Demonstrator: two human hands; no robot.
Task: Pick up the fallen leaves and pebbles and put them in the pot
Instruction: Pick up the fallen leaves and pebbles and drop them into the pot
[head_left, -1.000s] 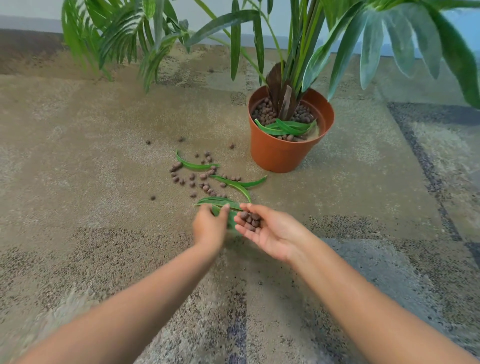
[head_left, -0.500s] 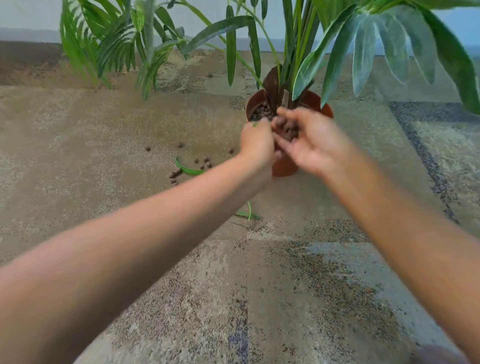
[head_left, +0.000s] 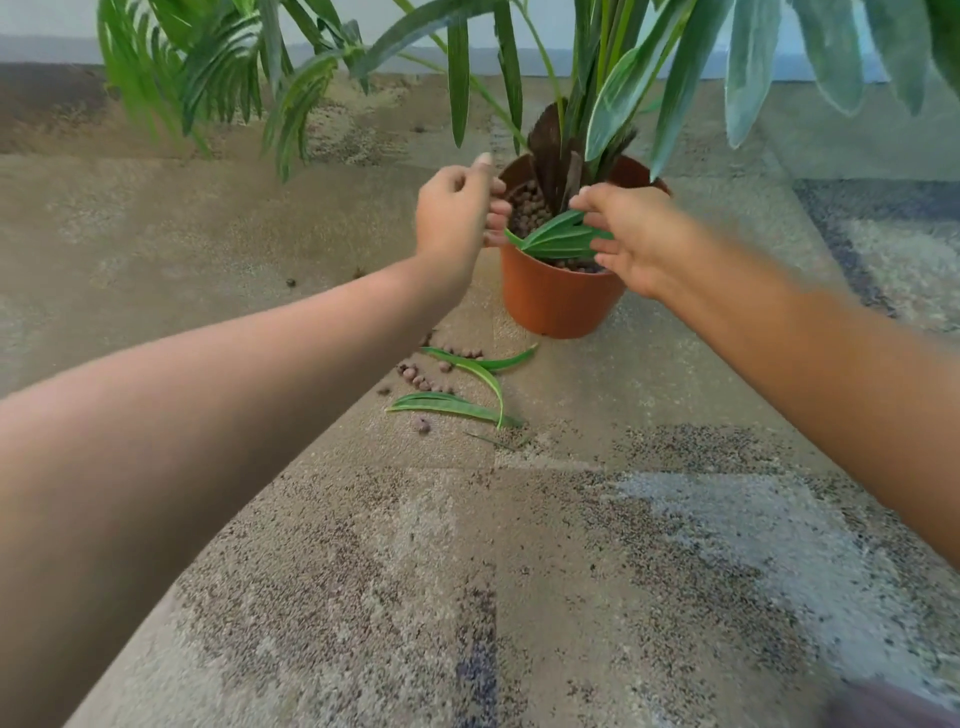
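The orange pot (head_left: 556, 301) stands on the carpet with brown pebbles (head_left: 527, 208) inside it. My right hand (head_left: 636, 241) reaches over its rim, thumb and fingers pinched on a green leaf (head_left: 558, 239) that lies across the pot's top. At the pot's left rim hovers my left hand (head_left: 457, 213), fingers loosely curled, thumb raised, nothing visible in it. In front of the pot, fallen leaves (head_left: 452, 406) lie on the carpet among loose pebbles (head_left: 415, 375). My left forearm hides part of that scatter.
Palm fronds (head_left: 218, 73) hang at the back left and broad pale leaves (head_left: 748, 62) hang over the pot's right side. Stray pebbles (head_left: 291, 283) lie further left on the carpet. A wall runs along the back.
Both hands rose from the carpet to the pot. The pebbles cupped in my right palm are gone from it; that hand now pinches a leaf over the pot, and my left hand has spread apart.
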